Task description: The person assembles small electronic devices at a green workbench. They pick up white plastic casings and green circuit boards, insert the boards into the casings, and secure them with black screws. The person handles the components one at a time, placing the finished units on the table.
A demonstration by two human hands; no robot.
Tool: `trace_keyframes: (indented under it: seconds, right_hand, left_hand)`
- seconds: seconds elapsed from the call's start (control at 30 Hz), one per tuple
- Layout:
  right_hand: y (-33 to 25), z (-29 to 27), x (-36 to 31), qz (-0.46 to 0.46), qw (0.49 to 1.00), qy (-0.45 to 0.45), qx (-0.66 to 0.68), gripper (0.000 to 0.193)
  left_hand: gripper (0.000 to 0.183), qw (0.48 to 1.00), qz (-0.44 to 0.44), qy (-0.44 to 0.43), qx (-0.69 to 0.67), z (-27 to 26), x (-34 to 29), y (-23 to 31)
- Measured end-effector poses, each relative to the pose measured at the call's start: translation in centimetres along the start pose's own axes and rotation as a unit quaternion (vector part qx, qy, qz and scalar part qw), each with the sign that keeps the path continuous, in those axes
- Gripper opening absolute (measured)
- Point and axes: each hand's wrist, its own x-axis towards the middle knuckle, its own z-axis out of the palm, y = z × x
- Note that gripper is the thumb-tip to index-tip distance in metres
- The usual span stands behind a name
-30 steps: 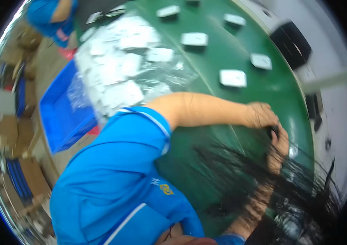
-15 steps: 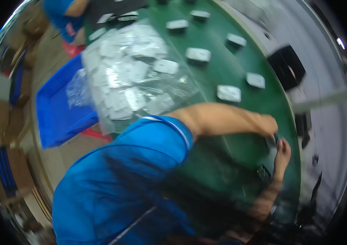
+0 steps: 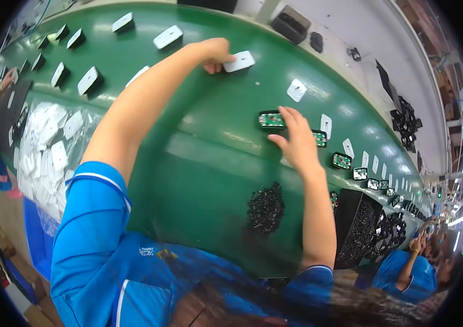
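At the far side of the green table, my left hand (image 3: 216,53) has its fingers curled, with the thumb against the left end of a small white-topped black case (image 3: 240,61). My right hand (image 3: 298,137) is farther right, thumb and fingers apart. Its fingertips are at the right end of an uncovered black case with a green circuit board (image 3: 271,119). Partly hidden behind this hand is another such case (image 3: 320,138). A loose white cover plate (image 3: 296,90) lies between the hands, toward the far edge. Nearer me is a pile of small black parts (image 3: 266,208).
White-topped cases (image 3: 168,37) stand spaced out to the left, beside a bag of white covers (image 3: 46,158) and a blue bin (image 3: 36,240). Board cases and cover plates line the right, near a black box of small parts (image 3: 358,226). Co-workers sit at both ends.
My view has swung to the right. My hands, close together over a small dark item before, are now apart: left at a white-topped case, right by a board case.
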Motion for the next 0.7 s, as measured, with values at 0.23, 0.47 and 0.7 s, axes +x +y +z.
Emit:
trace_keyframes:
  seconds: [0.23, 0.47, 0.7]
  right_hand:
    - [0.8, 2.7, 1.0, -0.008, 0.996, 0.085, 0.005, 0.054]
    - [-1.7, -0.7, -1.5, 0.138, 0.982, -0.084, 0.096, 0.045]
    - [-1.5, 0.1, -2.6, 0.024, 0.998, 0.054, -0.034, 0.032]
  left_hand:
    - [0.05, 0.897, 0.228, 0.343, 0.158, 4.4, -0.4, 5.8]
    - [0.069, 0.934, 0.162, 0.209, 0.242, 12.1, 0.5, 13.6]
    - [0.044, 0.886, 0.291, 0.274, 0.236, 13.1, 2.7, 11.0]
